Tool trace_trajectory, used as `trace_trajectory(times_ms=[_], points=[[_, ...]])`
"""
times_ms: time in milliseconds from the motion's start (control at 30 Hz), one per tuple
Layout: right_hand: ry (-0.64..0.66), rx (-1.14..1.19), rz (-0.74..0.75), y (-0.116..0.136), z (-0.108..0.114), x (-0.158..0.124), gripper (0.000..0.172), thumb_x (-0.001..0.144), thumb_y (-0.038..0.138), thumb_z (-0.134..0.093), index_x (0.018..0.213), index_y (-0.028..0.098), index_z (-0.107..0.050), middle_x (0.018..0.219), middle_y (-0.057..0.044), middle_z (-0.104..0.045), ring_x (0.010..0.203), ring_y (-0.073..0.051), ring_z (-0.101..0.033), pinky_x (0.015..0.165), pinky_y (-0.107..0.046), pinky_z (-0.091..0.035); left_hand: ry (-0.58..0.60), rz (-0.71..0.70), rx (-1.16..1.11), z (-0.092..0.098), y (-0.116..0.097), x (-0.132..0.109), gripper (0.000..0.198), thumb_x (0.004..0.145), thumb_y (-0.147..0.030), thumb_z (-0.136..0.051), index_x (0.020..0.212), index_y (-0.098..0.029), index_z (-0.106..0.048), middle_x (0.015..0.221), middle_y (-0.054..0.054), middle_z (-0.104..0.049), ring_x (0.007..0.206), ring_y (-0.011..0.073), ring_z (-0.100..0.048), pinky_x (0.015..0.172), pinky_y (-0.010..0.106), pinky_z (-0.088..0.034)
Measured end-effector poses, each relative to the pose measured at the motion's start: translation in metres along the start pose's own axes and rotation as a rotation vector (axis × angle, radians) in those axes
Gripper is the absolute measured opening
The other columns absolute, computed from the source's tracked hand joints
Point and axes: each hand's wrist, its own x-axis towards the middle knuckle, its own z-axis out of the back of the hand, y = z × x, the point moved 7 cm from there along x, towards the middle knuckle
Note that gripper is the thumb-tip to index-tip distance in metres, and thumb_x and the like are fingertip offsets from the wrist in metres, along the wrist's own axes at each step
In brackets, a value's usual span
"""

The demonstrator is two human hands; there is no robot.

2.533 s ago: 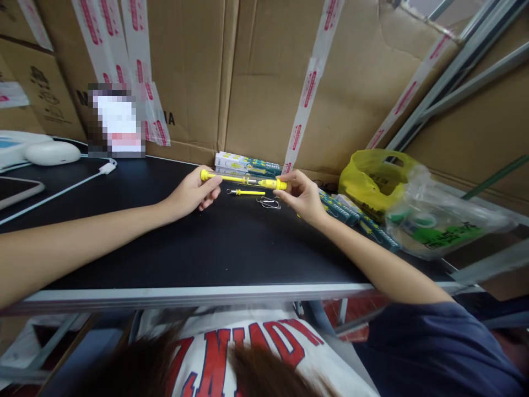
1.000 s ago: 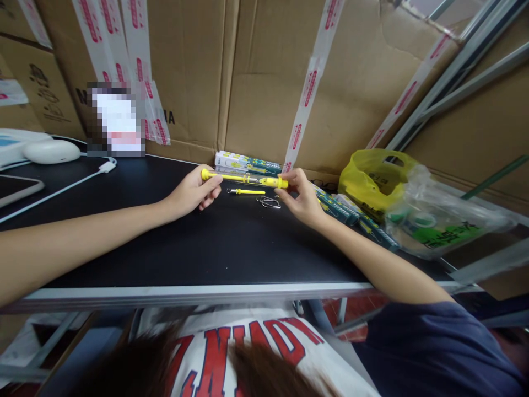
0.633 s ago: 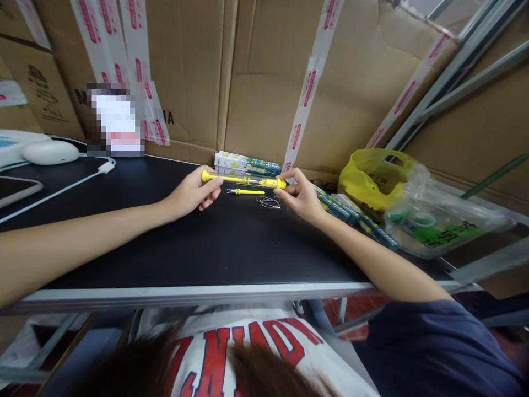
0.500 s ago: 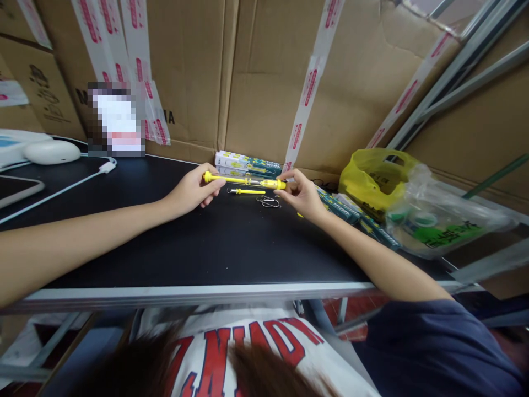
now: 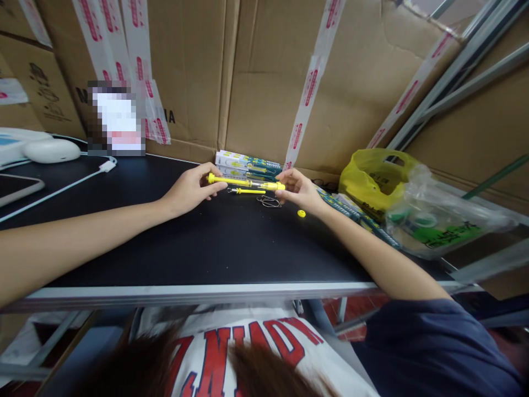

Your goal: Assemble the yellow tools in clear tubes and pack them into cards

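Observation:
Both hands hold a slim yellow tube-shaped tool [image 5: 231,180] with a clear middle section, level above the black table. My left hand [image 5: 192,188] is closed round its left end, thumb along the yellow shaft. The other end, a thick yellow cap, is pinched between thumb and fingers of my right hand [image 5: 301,192]. Just below the tool lies a thin yellow rod [image 5: 250,192] with a black band and a metal loop. Beside it are bent metal wire pieces [image 5: 268,202]. A small round yellow cap [image 5: 301,213] rests below my right hand.
Printed slim boxes [image 5: 243,163] are stacked behind my hands, with more boxes [image 5: 345,208] at right. A yellow plastic bag [image 5: 367,176] and a clear bag [image 5: 446,220] stand farther right. A white cable [image 5: 61,187] and a phone [image 5: 20,187] lie left; cardboard [image 5: 264,94] walls the back.
The tool has turned slightly and its left end has shifted a little right. My right hand has moved slightly, so the small yellow cap on the table now shows fully.

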Motion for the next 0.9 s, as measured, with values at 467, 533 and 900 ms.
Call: trace_trajectory(times_ms=[467, 533, 900], points=[[-0.092, -0.058, 0.069, 0.013, 0.002, -0.003, 0.044, 0.065, 0.044, -0.081, 0.086, 0.018, -0.052, 0.079, 0.001, -0.062, 0.061, -0.008, -0.056, 0.055, -0.024, -0.054, -0.007, 0.031, 0.003, 0.001, -0.005, -0.002, 0.031, 0.078, -0.046, -0.066, 0.087, -0.018, -0.057, 0.067, 0.0, -0.058, 0.058, 0.0113, -0.059, 0.048, 0.02, -0.049], [-0.084, -0.051, 0.071, 0.014, 0.001, -0.003, 0.044, 0.066, 0.045, -0.08, 0.085, 0.018, -0.051, 0.075, 0.002, -0.06, 0.058, -0.007, -0.055, 0.054, -0.023, -0.054, -0.008, 0.029, 0.0, 0.001, -0.005, -0.003, 0.031, 0.078, -0.045, -0.066, 0.088, -0.018, -0.057, 0.068, 0.0, -0.059, 0.058, 0.0109, -0.059, 0.048, 0.019, -0.049], [-0.032, -0.019, 0.113, 0.025, -0.008, -0.006, 0.043, 0.071, 0.046, -0.077, 0.089, 0.021, -0.047, 0.077, 0.003, -0.058, 0.059, -0.007, -0.057, 0.054, -0.022, -0.053, -0.057, 0.015, -0.159, 0.001, -0.011, -0.002, 0.029, 0.078, -0.04, -0.066, 0.092, -0.018, -0.053, 0.066, -0.002, -0.058, 0.054, 0.01, -0.057, 0.044, 0.018, -0.047]])
